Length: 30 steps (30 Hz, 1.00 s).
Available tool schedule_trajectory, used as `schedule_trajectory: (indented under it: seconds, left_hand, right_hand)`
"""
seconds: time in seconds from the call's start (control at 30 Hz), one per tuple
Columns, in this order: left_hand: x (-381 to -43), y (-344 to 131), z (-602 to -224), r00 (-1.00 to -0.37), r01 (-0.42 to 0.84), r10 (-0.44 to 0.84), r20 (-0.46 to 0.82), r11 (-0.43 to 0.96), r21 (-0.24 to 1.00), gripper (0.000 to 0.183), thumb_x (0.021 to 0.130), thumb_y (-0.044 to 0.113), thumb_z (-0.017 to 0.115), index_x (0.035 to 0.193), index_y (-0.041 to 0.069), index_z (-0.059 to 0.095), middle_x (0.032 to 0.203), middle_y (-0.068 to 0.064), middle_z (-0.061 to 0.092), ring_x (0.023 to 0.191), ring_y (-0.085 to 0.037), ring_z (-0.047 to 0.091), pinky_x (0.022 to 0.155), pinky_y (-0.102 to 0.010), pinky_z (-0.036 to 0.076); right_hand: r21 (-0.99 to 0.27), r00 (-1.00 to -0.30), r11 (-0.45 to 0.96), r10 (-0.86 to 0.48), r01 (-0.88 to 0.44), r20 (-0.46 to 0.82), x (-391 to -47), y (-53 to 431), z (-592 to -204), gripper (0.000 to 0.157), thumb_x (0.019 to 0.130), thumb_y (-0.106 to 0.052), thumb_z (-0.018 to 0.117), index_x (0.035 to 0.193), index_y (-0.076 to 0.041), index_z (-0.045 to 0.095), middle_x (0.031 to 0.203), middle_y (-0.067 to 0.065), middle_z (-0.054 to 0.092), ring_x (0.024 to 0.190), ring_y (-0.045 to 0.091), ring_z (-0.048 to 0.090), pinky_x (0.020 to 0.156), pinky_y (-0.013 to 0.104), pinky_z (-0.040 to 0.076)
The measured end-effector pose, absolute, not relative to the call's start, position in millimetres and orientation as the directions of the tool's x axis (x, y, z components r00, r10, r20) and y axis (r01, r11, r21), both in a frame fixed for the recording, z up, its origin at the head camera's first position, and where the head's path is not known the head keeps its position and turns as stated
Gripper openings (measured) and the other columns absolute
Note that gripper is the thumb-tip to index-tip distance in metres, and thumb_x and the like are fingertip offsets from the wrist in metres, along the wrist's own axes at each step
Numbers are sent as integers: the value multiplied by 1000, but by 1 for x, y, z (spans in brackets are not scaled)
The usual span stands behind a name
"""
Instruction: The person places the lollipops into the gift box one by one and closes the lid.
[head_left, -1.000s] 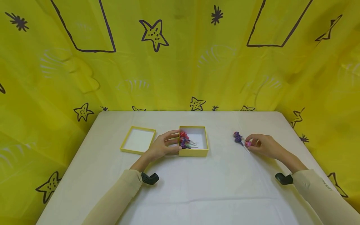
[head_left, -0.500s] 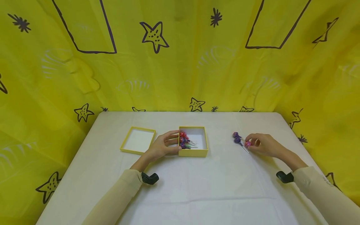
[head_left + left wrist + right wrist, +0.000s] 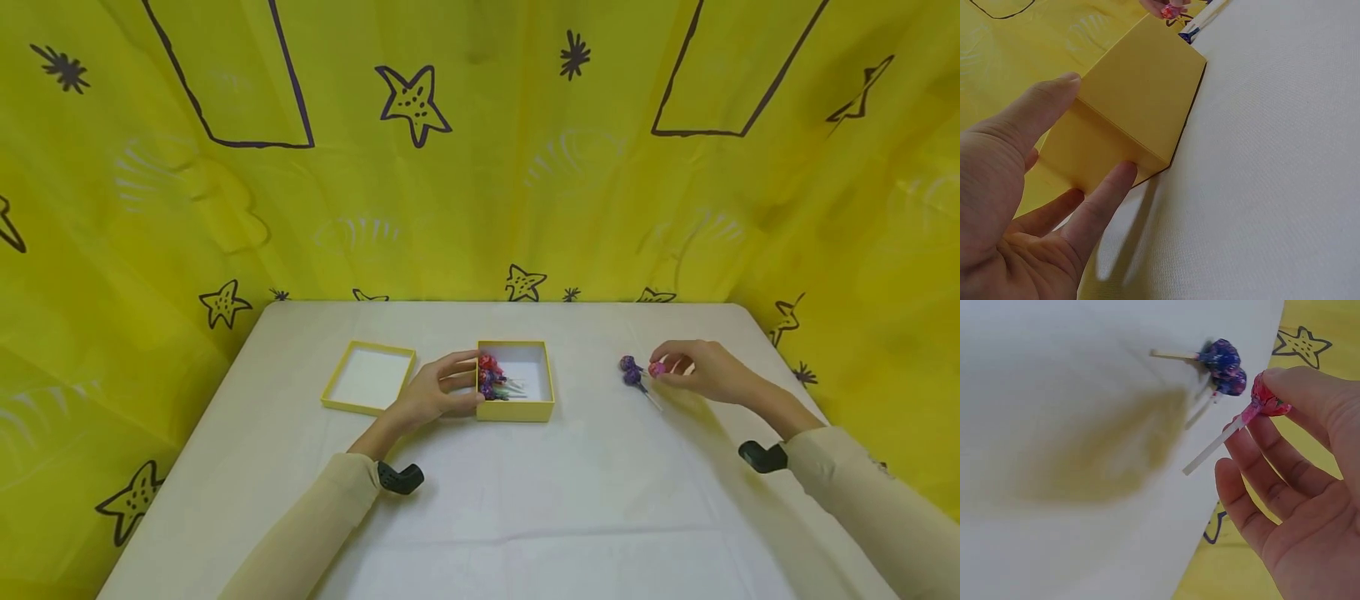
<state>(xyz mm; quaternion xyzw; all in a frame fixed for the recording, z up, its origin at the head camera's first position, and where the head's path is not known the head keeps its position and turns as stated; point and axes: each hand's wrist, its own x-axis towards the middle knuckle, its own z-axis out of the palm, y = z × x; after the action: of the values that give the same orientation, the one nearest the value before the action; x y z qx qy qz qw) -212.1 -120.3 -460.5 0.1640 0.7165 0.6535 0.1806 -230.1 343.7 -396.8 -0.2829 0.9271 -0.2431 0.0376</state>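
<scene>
In the head view a yellow open box (image 3: pixel 514 411) with a white inside stands mid-table, holding several wrapped lollipops (image 3: pixel 491 377) along its left side. My left hand (image 3: pixel 429 392) touches the box's left side, fingers fairly straight and thumb near its front corner, as the left wrist view shows too. To the right, my right hand (image 3: pixel 705 371) pinches a pink-wrapped lollipop (image 3: pixel 1266 400) by its head between thumb and fingers. Its white stick points down and away in the right wrist view. Beside it on the table lie two purple-wrapped lollipops (image 3: pixel 632 377).
The box lid (image 3: pixel 369 376), yellow-rimmed and white inside, lies left of the box, partly behind my left hand. A white cloth covers the table (image 3: pixel 570 492). Yellow patterned curtains (image 3: pixel 480 183) hang at the back and both sides.
My right hand has lifted the pink lollipop up from the table, slightly away from me. My left hand has stayed at the box.
</scene>
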Motion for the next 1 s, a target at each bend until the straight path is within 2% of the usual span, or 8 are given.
schedule_trajectory:
  seconds: [0.27,0.57,1.0]
  left_hand:
    - [-213,-120,-462,-883,-4,466,-51,101,995,78,88,9,82,156,17,44,154,-18,46,138,-37,50,103,-38,52]
    - [-213,-120,-462,-883,-6,466,-50,95,995,78,89,7,81,156,15,44,154,-19,46,138,-37,50,104,-39,52]
    - [-213,-121,-463,-883,-3,466,-52,107,994,77,88,9,82,156,17,45,153,-17,47,139,-36,50,104,-40,52]
  right_hand:
    - [-438,-824,718,-556,-541,107,-239,334,-379,25,89,-3,78,112,-7,71,92,-3,70,83,17,65,68,25,57]
    - [-466,-841,726,-535,-506,80,-247,318,-361,21,92,-10,77,112,-12,68,93,-1,70,84,18,65,71,25,58]
    - [-508,-820,686,-567,-521,75,-262,288,-339,20,95,-15,76,113,-15,68,95,0,71,85,16,66,76,28,59]
